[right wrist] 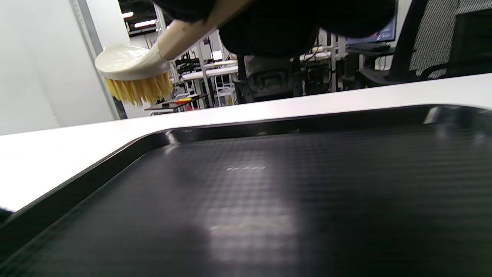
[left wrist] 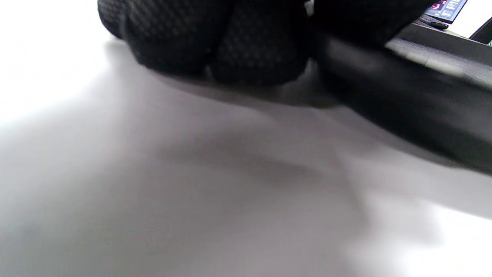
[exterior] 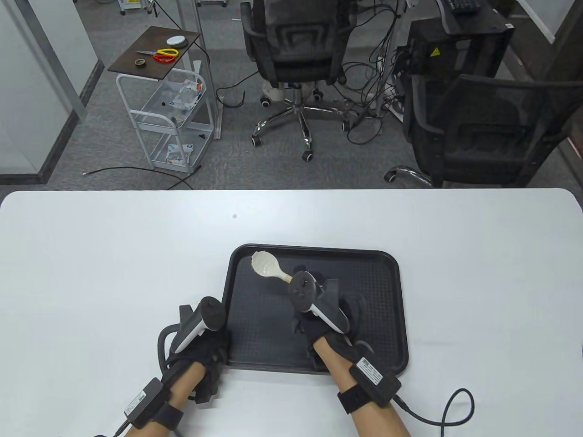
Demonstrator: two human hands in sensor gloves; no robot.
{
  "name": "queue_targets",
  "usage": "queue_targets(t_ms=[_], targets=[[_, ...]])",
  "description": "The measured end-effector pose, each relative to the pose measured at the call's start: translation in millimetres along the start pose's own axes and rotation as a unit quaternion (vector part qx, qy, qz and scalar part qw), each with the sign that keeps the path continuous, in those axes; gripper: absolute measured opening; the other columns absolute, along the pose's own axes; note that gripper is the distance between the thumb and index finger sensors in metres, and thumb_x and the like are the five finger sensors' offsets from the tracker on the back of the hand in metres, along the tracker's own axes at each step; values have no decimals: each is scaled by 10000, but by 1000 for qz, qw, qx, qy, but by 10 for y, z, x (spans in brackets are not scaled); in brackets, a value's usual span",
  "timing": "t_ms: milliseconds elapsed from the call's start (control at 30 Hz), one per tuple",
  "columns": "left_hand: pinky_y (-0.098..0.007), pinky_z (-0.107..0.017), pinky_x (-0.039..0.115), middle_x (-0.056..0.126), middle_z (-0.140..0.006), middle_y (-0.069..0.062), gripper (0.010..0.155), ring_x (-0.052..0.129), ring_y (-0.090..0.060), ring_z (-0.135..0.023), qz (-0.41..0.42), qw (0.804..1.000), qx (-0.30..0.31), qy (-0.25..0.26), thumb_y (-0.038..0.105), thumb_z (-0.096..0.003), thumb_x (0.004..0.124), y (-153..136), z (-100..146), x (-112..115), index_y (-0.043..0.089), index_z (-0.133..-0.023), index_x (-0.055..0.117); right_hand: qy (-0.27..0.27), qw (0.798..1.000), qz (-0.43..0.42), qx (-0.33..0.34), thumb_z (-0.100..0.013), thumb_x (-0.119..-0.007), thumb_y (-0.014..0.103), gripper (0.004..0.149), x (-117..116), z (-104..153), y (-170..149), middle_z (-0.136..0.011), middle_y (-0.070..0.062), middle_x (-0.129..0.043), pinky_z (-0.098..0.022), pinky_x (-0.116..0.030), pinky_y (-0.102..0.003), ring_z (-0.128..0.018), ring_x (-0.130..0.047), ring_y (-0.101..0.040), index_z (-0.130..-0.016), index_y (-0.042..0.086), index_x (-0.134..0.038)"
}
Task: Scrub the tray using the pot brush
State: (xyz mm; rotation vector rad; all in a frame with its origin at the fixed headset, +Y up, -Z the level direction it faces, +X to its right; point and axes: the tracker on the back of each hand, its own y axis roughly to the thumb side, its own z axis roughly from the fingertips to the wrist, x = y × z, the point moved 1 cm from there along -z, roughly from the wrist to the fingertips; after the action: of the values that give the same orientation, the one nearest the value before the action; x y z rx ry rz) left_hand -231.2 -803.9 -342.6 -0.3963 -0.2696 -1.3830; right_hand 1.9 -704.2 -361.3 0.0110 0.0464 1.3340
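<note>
While the pot brush (exterior: 266,266) hangs with its yellow bristles clear above the black tray (exterior: 382,291) near the 11 o'clock corner, the right hand (exterior: 325,314) grips its handle over the tray's middle. Bare tray floor lies open toward 3 o'clock. At 8 o'clock, the left hand (exterior: 205,346) pinches the tray's rim on the white table (exterior: 91,273).

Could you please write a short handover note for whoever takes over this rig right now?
Right hand grips the pot brush by its handle, over the far-left part of the tray. In the right wrist view the bristles are in the air, clear of the tray floor.
Left hand rests at the tray's near-left edge; its grip is hidden.
Done: brush picked up. The pictures cannot show how much is scrubbed.
Left: lower the bristles and scrub the tray.
</note>
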Motion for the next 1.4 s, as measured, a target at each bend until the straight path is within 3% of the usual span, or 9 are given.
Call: queue_targets(t_ms=[233,433,533,667,900,1067,1200,1300,1400], targets=[[-479,-619,655,899,-430,20,754,903,-200,-376,3,1000,1,-2,502,-449,733,-4,-7,0,137,-1041,441,30,999,29,-8,-504,-724,294,535,-314,-257,360,-968,-84,-733,-469,-795,-428,-686,-869,-245,-1028,280,-620],[-479,-619,654,898,-431,19,754,903,-200,-376,2,1000,1,-2,501,-449,734,-4,-10,-2,137,-1040,441,31,999,34,-27,-497,-727,295,526,-471,-349,200,-953,-86,-748,-453,-810,-424,-671,-883,-243,-1015,303,-638],[-479,-619,654,899,-431,20,754,902,-201,-377,4,1000,2,-4,502,-449,733,-6,-11,-1,137,-1041,440,62,996,23,-54,-494,-738,288,518,-512,-356,-83,-945,-93,-762,-447,-810,-436,-662,-890,-257,-1006,304,-658],[-478,-619,655,899,-430,21,754,903,-200,-375,3,1000,1,-3,502,-448,734,-3,-8,0,138,-1040,443,42,993,25,-105,-489,-736,290,518,-430,-318,-645,-932,-89,-774,-437,-823,-436,-650,-902,-250,-999,323,-657],[-478,-619,656,899,-431,21,755,903,-198,-377,2,1000,0,-2,503,-448,733,-4,-9,0,138,-1040,441,36,976,33,-211,-484,-751,275,514,-102,-92,-1768,-930,-103,-781,-442,-819,-457,-651,-903,-268,-990,327,-674],[-477,-620,656,899,-431,22,754,904,-198,-377,0,1000,-1,-1,504,-448,733,-3,-8,-2,139,-1040,442,26,961,63,-268,-485,-754,269,515,78,53,-2253,-932,-108,-779,-443,-814,-461,-653,-898,-274,-992,318,-678],[-478,-619,656,900,-431,22,757,905,-198,-377,0,1000,-2,-1,503,-446,739,-2,-9,-3,137,-1040,443,29,961,58,-267,-485,-760,262,516,116,41,-2249,-932,-116,-774,-452,-795,-473,-659,-886,-287,-994,308,-684],[-477,-620,657,900,-431,22,758,905,-198,-377,0,1000,-2,-1,504,-446,739,-1,-8,-2,137,-1040,443,25,963,108,-244,-488,-759,268,520,184,-18,-2008,-941,-103,-766,-457,-788,-459,-665,-879,-277,-1001,299,-677],[-478,-619,656,900,-431,21,758,905,-198,-378,0,1000,-3,-1,504,-446,739,-1,-9,-3,138,-1040,442,13,974,86,-208,-491,-754,271,525,229,-45,-1714,-944,-101,-760,-458,-787,-457,-667,-876,-276,-1007,297,-664]])
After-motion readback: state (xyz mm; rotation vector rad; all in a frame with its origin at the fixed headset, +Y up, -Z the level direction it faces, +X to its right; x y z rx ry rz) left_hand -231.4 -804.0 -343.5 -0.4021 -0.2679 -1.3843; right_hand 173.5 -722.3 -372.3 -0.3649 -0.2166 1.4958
